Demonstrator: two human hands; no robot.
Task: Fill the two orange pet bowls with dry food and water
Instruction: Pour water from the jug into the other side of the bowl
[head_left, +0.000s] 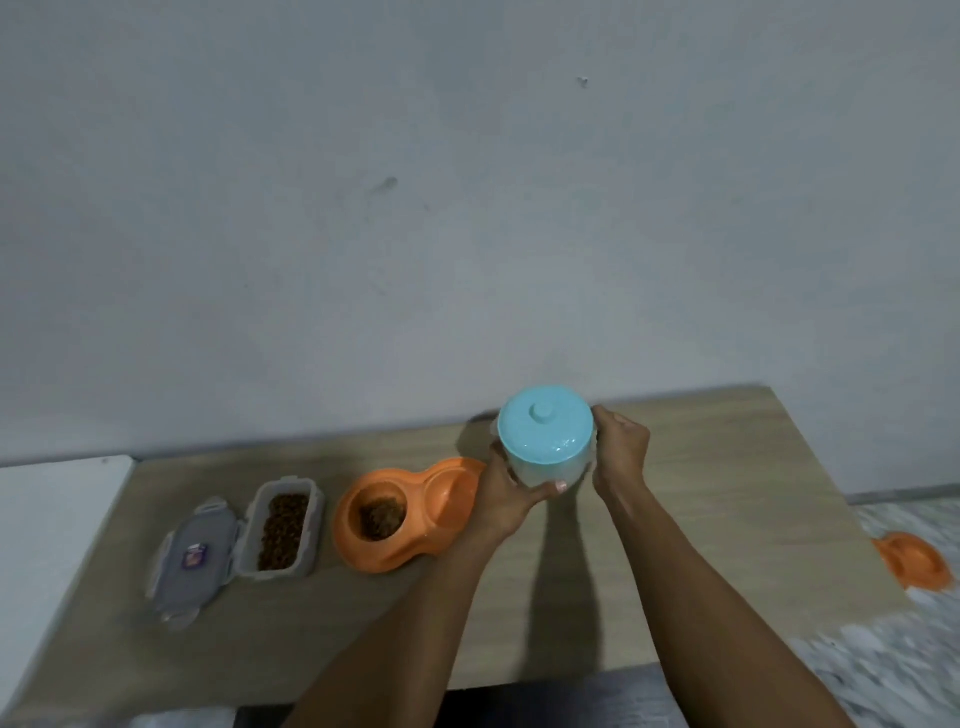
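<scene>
An orange double bowl (415, 525) sits on a wooden table (727, 493), a little left of the middle, its two round wells joined in one moulded piece. The left well holds brown kibble (382, 514). The right well (452, 488) looks bare orange inside, though its right edge is hidden behind the left hand (506, 493).

Just right of the bowl, both hands hold a clear jar (545, 470) with a pale blue lid (545, 428) that has a small round knob on top. The left hand grips the jar's left side, its thumb wrapped across the near lower edge. The right hand (621, 452) curls its fingers against the jar's right side. The lid is on. What the jar holds cannot be made out through its cloudy wall (nor whether its base touches the table). Both forearms reach in from the bottom of the view, and a dark shadow falls on the wood beneath the jar.

Left of the bowl, just beside it, stands an open rectangular grey box (283, 530) filled with more kibble. Its box lid (189, 558) lies flat next to it on the left, clips out, with a small sticker on top.

At the far left a white surface (52, 519) meets the table's edge. Behind everything rises a plain grey wall (467, 208) with a few small marks. To the right, beyond the table, an orange dish (914, 564) lies on a pale, blurred floor (909, 675), well apart from the bowl.
</scene>
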